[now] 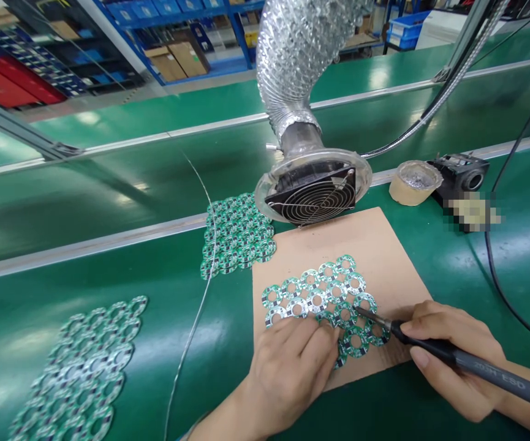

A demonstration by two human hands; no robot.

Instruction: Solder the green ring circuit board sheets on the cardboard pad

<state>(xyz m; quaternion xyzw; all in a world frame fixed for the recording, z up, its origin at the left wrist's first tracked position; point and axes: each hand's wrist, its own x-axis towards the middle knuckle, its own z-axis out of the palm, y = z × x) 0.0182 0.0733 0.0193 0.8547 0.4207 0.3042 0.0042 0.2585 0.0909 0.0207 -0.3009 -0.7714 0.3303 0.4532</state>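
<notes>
My right hand (458, 352) grips a black soldering iron (439, 350) like a pen. Its tip reaches the right part of a panel of ring-shaped green circuit boards (317, 300); whether it touches is too small to tell. My left hand (295, 364) rests with curled fingers over the near left part of that panel. Its fingertips are mostly hidden, and what they pinch does not show. The panel lies on a brown cardboard sheet (310, 248). A thin silvery wire (194, 324) runs down to the left of my left hand.
A fume duct with a fan (315, 193) hangs just beyond the cardboard. More circuit board panels lie behind (237, 233) and at left (83, 367). At right stand a tape-like roll (414, 182), a black iron holder (462, 174) and a black cable (499, 278).
</notes>
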